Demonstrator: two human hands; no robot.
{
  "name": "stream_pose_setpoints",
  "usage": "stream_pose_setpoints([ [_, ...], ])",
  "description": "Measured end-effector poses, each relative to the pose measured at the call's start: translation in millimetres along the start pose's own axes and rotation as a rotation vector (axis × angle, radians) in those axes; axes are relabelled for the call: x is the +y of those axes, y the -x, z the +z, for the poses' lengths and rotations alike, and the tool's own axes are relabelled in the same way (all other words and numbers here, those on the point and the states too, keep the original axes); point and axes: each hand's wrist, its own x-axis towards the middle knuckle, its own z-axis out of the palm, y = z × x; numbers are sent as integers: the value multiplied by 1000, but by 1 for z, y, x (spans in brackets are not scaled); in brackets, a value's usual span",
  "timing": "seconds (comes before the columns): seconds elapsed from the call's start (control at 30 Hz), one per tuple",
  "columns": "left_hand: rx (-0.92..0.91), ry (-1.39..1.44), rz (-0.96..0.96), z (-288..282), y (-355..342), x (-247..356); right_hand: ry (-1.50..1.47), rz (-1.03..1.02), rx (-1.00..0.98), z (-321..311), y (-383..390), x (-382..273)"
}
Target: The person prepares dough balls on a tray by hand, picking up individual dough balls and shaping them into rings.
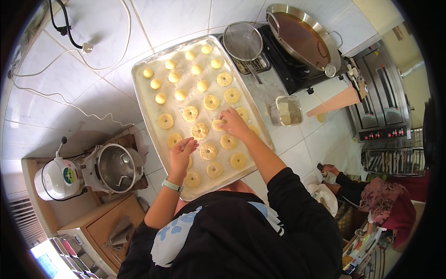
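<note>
A large metal tray [153,125], dusted with flour, lies in front of me. Ring-shaped pieces of dough [214,169] fill its near part, and smooth round dough balls [180,95] sit in its far part. My right hand [233,122] is closed on the edge of a dough ring [218,124] near the tray's middle. Over the tray's left side, my left hand [183,152] has its fingers drawn together beside a dough ring [200,131]; whether anything is between them is too small to tell. Several rings close by have rough, uneven tops.
Beyond the tray's far right corner are a sieve [243,42] and a wide pan of brown liquid [302,39] on a black stove [290,79]. A small square container [286,111] stands to the right. A mixer [116,168] is at left; another person [385,193] works at far right.
</note>
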Motion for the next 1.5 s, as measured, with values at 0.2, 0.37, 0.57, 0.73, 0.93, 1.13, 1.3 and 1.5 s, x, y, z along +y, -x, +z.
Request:
stream_pose_setpoints([
  [0.2,-77,69,134,30,0,1,-824,172,-156,-1,32,-37],
  [0.37,-230,225,-27,21,4,11,-932,148,-142,-23,59,-64],
  [0.57,-252,296,-151,26,12,28,-936,135,-99,-24,65,-80],
  [0.73,-212,258,-121,29,21,41,-1013,201,-115,-39,64,-79],
  [0.93,-242,172,-113,23,17,37,-982,205,-137,-39,67,-87],
  [1.13,-325,129,-160,26,19,42,-953,206,-171,-37,68,-89],
  [1.3,-273,94,-205,27,20,47,-1012,264,-148,-44,66,-90],
  [1.5,-252,70,-193,29,19,46,-1114,271,-210,-34,66,-85],
])
